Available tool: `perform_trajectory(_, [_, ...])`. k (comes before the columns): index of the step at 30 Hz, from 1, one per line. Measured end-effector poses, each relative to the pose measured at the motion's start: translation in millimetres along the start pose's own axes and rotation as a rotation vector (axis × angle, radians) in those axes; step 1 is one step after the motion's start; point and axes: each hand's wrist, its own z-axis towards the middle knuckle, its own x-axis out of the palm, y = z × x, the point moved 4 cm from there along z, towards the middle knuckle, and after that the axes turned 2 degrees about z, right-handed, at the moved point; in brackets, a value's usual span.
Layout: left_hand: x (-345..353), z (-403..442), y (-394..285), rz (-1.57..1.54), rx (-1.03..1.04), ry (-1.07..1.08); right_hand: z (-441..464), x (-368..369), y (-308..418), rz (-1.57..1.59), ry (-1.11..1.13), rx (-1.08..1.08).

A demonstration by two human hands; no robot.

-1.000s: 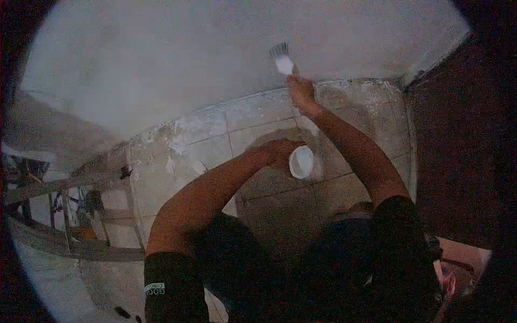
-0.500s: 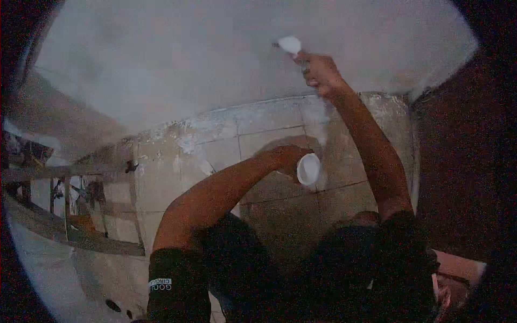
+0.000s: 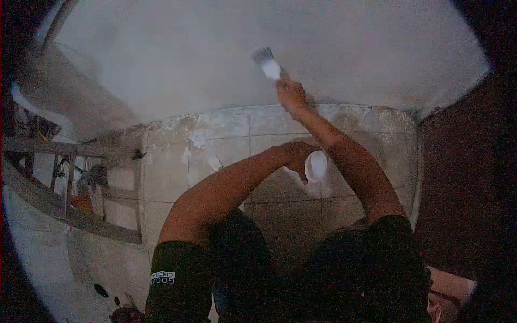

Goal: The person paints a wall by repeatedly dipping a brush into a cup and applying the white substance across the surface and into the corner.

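Observation:
My right hand (image 3: pixel 292 97) is closed round the handle of a paintbrush (image 3: pixel 270 68). The brush has dark bristles and a bright white band, and its tip meets the pale wall (image 3: pixel 177 59). Lower down, my left hand (image 3: pixel 297 156) grips a white cup (image 3: pixel 316 166) from its left side. The cup's round mouth faces me, and its inside looks white. My right forearm passes just beside the cup.
Beige floor tiles (image 3: pixel 274 188) meet the wall along a strip spattered with white. A wooden ladder-like frame (image 3: pixel 102 229) lies at left. At right is a dark brown surface (image 3: pixel 458 177). Small dark objects (image 3: pixel 100 290) lie at lower left.
My right hand has swept the brush left and slightly down along the wall, and its bristles now show. The cup in my left hand has shifted slightly right as the view moved.

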Motion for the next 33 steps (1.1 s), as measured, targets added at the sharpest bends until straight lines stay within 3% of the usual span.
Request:
perform_trajectory(2, [-7.1,-8.6,2.3,0.000,-0.025,-0.020,-6.3,13.8,-58.1,0.092,0.158,0.365])
perform_trajectory(5, [-3.7,-9.1,23.7,0.015,-0.008,-0.003,2.1,-4.1,-120.0,0.003,0.283,0.335])
perform_trajectory(7, [-0.8,-12.0,56.3,0.049,-0.077,-0.102,3.1,-22.8,-116.6,-0.261,0.336,0.129])
perform_trajectory(8, [-1.2,-12.7,73.2,0.068,-0.148,-0.192,3.9,-36.8,-112.4,-0.258,0.339,0.130])
perform_trajectory(11, [-24.6,-39.8,102.0,-0.064,-0.285,-0.170,-6.4,-101.2,-67.5,-0.191,0.462,0.323])
perform_trajectory(13, [-44.4,-61.6,97.4,0.073,-0.399,-0.304,-16.4,-134.2,-14.6,-0.253,0.295,-1.024])
perform_trajectory(14, [-44.1,-66.5,103.8,0.072,-0.391,-0.301,-20.8,-148.6,-3.2,-0.260,0.293,-1.019])
perform_trajectory(16, [-43.2,-73.7,131.1,0.070,-0.570,-0.468,-31.7,-171.6,38.7,-0.314,0.596,-0.096])
perform_trajectory(17, [-41.4,-74.6,132.4,0.067,-0.569,-0.458,-36.3,-179.8,57.1,-0.311,0.596,-0.086])
perform_trajectory(19, [-49.5,-81.0,128.5,0.133,-0.567,-0.695,-46.2,-180.8,81.3,-0.455,0.705,-0.393])
perform_trajectory(23, [-65.9,-78.0,106.6,-0.012,-0.470,-0.804,-44.8,-166.3,65.8,-0.566,0.849,-0.441])
perform_trajectory(25, [-69.4,-77.7,92.7,-0.022,-0.374,-0.827,-61.1,-146.1,68.2,-0.961,0.836,-1.040])
perform_trajectory(26, [-72.4,-76.6,84.1,-0.037,-0.276,-0.860,-65.3,-139.0,72.2,-0.954,0.828,-1.028])
perform_trajectory(28, [-74.0,-73.0,73.2,-0.009,-0.255,-0.878,-72.3,-131.8,90.1,-0.793,0.713,-0.036])
perform_trajectory(33, [-75.1,-64.9,54.1,-0.053,-0.157,-0.916,-95.1,-107.3,87.6,-0.738,0.589,-0.098])
